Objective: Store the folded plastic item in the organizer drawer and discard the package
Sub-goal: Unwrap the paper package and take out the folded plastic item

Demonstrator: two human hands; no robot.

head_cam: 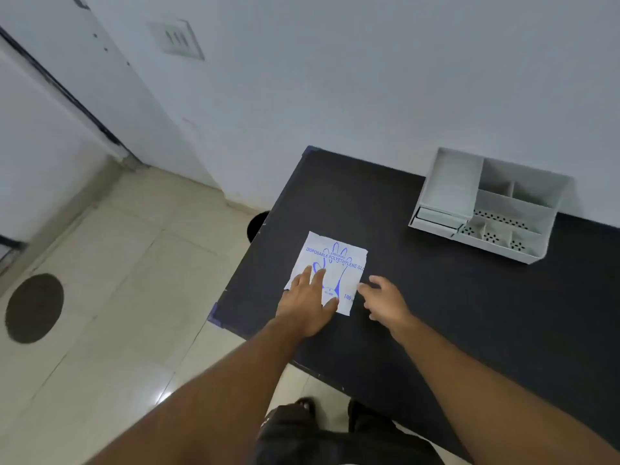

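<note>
A flat white package [339, 260] with blue print of a glove lies on the black table [436, 297], near its left front corner. My left hand [310, 302] rests flat on the package's near left part, fingers spread. My right hand [385, 302] hovers at the package's right edge, fingers apart, its fingertips touching or almost touching that edge. The white organizer [449, 186] stands at the back right against the wall, with several open compartments and a small drawer [436, 218] at its front left. The folded plastic item itself is not visible outside the package.
A dark round object [258, 226] shows on the floor just past the table's left edge. A dark round patch [33, 308] marks the tiled floor at the left. The wall runs behind the table. My dark shoes [305, 406] stand below the front edge.
</note>
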